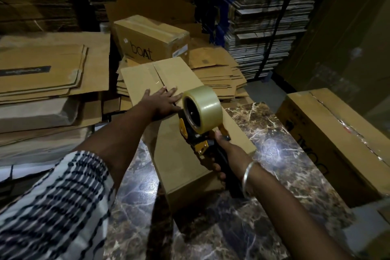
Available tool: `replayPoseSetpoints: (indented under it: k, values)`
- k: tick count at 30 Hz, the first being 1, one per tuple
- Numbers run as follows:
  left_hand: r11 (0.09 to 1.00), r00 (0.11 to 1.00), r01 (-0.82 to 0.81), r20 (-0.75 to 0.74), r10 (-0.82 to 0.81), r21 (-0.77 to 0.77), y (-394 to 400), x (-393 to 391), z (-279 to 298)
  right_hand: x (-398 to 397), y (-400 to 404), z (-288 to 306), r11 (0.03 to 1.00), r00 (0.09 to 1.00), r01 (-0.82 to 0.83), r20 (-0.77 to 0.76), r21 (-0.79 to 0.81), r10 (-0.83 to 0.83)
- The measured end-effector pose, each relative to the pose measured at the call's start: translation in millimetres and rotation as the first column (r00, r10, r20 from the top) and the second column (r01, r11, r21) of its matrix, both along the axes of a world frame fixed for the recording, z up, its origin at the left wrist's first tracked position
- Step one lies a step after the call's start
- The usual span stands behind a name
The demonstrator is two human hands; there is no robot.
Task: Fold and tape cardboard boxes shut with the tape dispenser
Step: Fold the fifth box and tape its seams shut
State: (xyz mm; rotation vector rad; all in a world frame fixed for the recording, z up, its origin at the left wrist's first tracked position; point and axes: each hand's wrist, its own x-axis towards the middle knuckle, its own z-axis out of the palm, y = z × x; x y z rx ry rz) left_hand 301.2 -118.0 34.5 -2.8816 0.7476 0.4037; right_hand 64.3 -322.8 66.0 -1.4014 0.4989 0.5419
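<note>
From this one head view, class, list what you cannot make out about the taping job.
- Seam of the box under the tape dispenser: hidden by dispenser and right hand.
- Seam under the left hand: covered.
- Dispenser's blade: hidden by the roll.
- Box contents: flaps closed.

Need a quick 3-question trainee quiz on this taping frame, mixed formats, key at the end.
1. True or false: the left hand presses flat, fingers straight, on the top flaps of the long brown cardboard box.
2. Multiple choice: the right hand grips A) a flattened carton, B) the handle of the yellow-and-black tape dispenser with its clear tape roll, C) the box's edge.
3. Fill in: the box being taped rests on a dark ___-patterned table.

Key: 1 true; 2 B; 3 marble.
</note>
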Motion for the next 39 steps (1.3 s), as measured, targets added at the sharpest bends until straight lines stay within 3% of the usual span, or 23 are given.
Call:
replayPoseSetpoints:
  k: [5, 8, 13, 18, 23, 27, 34, 39]
  values:
    - [0.998, 0.999, -0.015, 0.044, 0.018, -0.064, 0, -5, -3, -24, -2, -1, 0.981, 1.0, -0.017, -0.002, -0.192, 0.017]
    - [0.989, 0.994, -0.015, 0.104, 0.03, -0.144, 2, -15, -6, -22, 3, 4, 0.977, 0.999, -0.04, -0.017, -0.211, 0.038]
    - [0.935, 0.974, 0.223, 0.107, -0.201, -0.276, -7, -66, -3, -23, 3, 7, 0.978, 0.999, -0.02, 0.045, -0.205, 0.029]
    - [0.985, 0.998, 0.065, 0.024, -0.062, -0.16, -8, -60, -1, -5, 8, 6, 0.979, 0.997, 0.004, 0.076, -0.205, 0.012]
    - [0.989, 0.999, -0.028, 0.013, 0.03, -0.145, -4, -30, 2, 27, 13, 11, 0.979, 0.996, -0.026, 0.075, -0.2, 0.042]
    - [0.995, 1.0, -0.02, -0.004, 0.02, -0.096, -2, -20, 2, 32, 10, 12, 0.979, 0.995, -0.04, 0.08, -0.2, 0.057]
    - [0.996, 0.996, 0.086, 0.014, -0.086, 0.027, 2, -21, 0, -15, -22, -2, 0.998, 0.993, 0.001, 0.114, -0.063, 0.006]
    - [0.997, 0.997, 0.074, 0.04, -0.073, -0.029, 1, -26, 5, -53, -37, -15, 0.985, 0.975, -0.007, 0.216, -0.17, 0.045]
